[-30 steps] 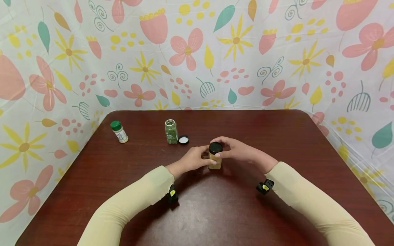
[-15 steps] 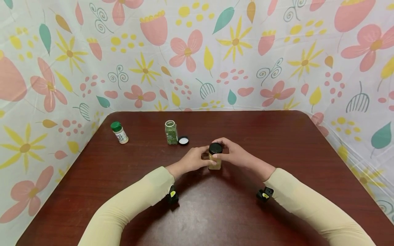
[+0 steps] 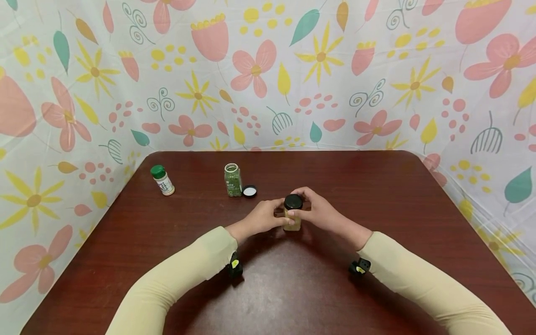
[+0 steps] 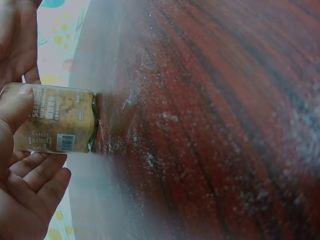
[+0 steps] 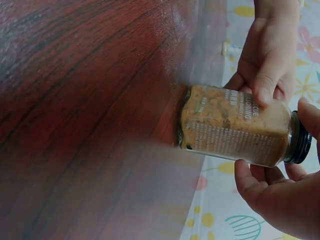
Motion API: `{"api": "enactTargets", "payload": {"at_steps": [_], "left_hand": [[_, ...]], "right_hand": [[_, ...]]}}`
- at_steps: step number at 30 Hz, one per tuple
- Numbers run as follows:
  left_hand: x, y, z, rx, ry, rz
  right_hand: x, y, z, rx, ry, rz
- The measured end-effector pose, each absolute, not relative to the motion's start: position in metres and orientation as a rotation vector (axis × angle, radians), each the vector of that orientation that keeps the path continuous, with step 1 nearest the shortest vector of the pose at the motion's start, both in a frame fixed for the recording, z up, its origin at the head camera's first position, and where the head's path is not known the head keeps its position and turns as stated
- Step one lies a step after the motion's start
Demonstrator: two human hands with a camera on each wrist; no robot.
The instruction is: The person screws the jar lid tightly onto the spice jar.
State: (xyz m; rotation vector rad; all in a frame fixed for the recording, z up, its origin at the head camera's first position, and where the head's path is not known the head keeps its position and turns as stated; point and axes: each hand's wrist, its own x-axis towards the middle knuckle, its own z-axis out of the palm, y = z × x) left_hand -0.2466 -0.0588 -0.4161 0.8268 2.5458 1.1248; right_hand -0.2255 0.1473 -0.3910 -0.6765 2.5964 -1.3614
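Note:
A glass seasoning jar [image 3: 293, 225] filled with yellow-brown powder stands upright on the table, its black lid [image 3: 293, 201] on top. My left hand [image 3: 264, 216] grips the jar's body from the left, thumb against the printed label in the right wrist view. From the other side, my right hand [image 3: 320, 210] holds the jar at its lid; in the right wrist view the thumb is at the black lid [image 5: 300, 139] and other fingers lie along the glass [image 5: 225, 125]. The left wrist view shows the label and barcode of the jar [image 4: 65, 120].
Behind the hands stands an uncapped jar of green flakes [image 3: 232, 180], with a black cap [image 3: 249, 190] lying white inside up beside it. Farther left is a green-capped shaker bottle [image 3: 162, 180]. The dark red-brown table [image 3: 356, 172] meets a flowered cloth [image 3: 255, 93] at its back and sides.
My right hand has turned slightly about the lid, its thumb shifting left and its wrist and forearm coming a little down and left. The left hand and the seasoning jar have stayed put.

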Motion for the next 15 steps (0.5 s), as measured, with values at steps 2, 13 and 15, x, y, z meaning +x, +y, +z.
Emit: {"api": "enactTargets", "payload": {"at_steps": [2,13,15], "left_hand": [[-0.2463,-0.0589,-0.416,0.826,2.544,1.127],[-0.2476,-0.0588,-0.4181,0.802,2.539,1.132],[-0.248,-0.0585,-0.418,0.801,2.545,1.124]], "right_hand": [[-0.2253,0.1471,-0.391,-0.679,2.598,-1.366],[-0.2296,0.1483,-0.39,-0.67,2.553,-1.379],[-0.2318,0.1512,-0.3874,-0.662,2.527,-1.34]]}}
